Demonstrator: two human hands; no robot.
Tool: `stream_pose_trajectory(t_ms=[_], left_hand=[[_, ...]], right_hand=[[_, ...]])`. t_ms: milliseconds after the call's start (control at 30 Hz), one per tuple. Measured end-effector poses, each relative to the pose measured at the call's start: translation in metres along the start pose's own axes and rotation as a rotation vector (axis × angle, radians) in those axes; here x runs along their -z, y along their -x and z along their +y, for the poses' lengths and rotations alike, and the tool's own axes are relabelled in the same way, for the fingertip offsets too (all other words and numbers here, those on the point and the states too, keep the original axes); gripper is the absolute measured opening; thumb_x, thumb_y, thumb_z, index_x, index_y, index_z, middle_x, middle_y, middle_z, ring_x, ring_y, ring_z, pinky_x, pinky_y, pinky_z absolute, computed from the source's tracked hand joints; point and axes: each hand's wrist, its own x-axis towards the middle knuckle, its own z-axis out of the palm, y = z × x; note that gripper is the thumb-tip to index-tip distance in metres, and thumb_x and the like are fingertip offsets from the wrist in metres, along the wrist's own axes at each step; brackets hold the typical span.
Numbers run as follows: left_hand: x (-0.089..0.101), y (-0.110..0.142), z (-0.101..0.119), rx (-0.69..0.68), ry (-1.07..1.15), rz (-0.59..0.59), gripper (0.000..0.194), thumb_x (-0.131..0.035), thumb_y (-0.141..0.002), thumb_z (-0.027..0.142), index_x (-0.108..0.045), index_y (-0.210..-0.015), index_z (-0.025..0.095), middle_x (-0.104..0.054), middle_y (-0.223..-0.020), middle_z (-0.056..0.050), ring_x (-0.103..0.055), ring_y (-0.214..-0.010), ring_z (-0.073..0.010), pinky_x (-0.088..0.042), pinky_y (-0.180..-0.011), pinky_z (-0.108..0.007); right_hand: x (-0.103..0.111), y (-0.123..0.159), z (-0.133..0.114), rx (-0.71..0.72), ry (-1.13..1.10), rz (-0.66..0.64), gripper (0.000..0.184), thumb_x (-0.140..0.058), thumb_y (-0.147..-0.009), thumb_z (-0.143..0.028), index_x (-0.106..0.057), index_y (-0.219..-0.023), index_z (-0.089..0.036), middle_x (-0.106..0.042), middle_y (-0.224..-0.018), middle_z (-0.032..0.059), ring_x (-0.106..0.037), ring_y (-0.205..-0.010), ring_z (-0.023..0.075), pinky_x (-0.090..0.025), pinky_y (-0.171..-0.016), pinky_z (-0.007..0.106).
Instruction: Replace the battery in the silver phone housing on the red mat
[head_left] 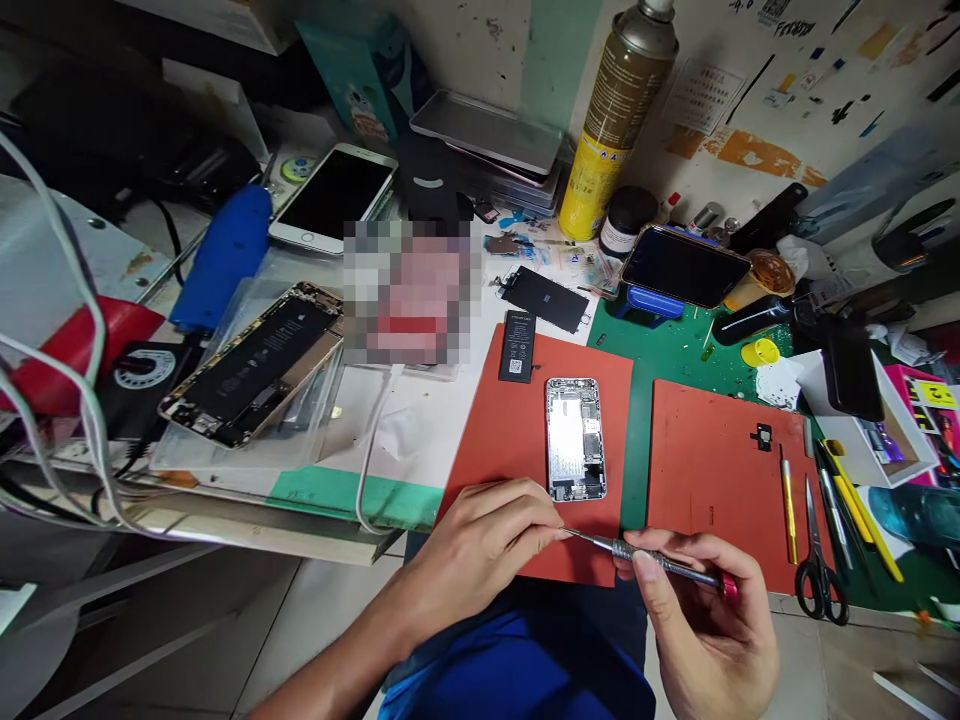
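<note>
Nothing reads clearly. Loose phone battery at 12 o'clock: QR code, print too small. Spray can at 1 o'clock: yellow and brown label, fine print unreadable. Wall note at 1 o'clock: printed characters, too small to read.

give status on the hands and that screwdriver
In right hand, screwdriver; left hand at its tip. Open phone housing on red mat, battery beside it.
</note>
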Motion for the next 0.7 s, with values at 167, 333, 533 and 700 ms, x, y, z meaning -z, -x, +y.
stream_pose_trajectory(t_ms=[167, 333, 533, 700], left_hand=[[0.000, 0.001, 0.000, -0.014, -0.012, 0.000, 0.016, -0.057, -0.107, 0.010, -0.069, -0.103, 0.020, -0.076, -0.097, 0.002, -0.073, -0.090, -0.0118, -0.055, -0.081, -0.023], [0.001, -0.002, 0.002, -0.008, -0.036, -0.031, 0.019, -0.055, -0.109, 0.013, -0.071, -0.103, 0.021, -0.077, -0.097, 0.002, -0.074, -0.093, -0.0122, -0.057, -0.085, -0.024], [0.000, -0.002, 0.004, 0.020, -0.058, -0.021, 0.009, -0.067, -0.106, 0.028, -0.071, -0.109, 0.021, -0.076, -0.101, 0.000, -0.075, -0.090, -0.0135, -0.060, -0.081, -0.024], [-0.004, 0.003, -0.001, -0.109, -0.259, 0.131, 0.013, -0.065, -0.105, 0.020, -0.071, -0.117, 0.019, -0.076, -0.104, -0.004, -0.073, -0.089, -0.0163, -0.062, -0.085, -0.031]], right_hand=[[-0.001, -0.007, -0.009, 0.072, 0.018, -0.046, 0.033, -0.076, -0.092, -0.003, -0.067, -0.118, -0.021, -0.084, -0.101, 0.0072, -0.085, -0.090, 0.0228, -0.074, -0.083, 0.033], [0.004, -0.014, -0.009, 0.054, 0.068, -0.115, 0.034, -0.078, -0.091, -0.004, -0.067, -0.118, -0.022, -0.084, -0.100, 0.0063, -0.086, -0.090, 0.0243, -0.074, -0.083, 0.034], [0.005, -0.014, -0.009, 0.062, 0.099, -0.128, 0.035, -0.076, -0.090, -0.002, -0.067, -0.118, -0.021, -0.084, -0.100, 0.0064, -0.085, -0.087, 0.0232, -0.074, -0.080, 0.032], [0.012, -0.025, -0.015, 0.236, 0.300, -0.081, 0.049, -0.081, -0.085, -0.001, -0.067, -0.128, -0.020, -0.084, -0.105, 0.0064, -0.085, -0.084, 0.0217, -0.074, -0.081, 0.029]])
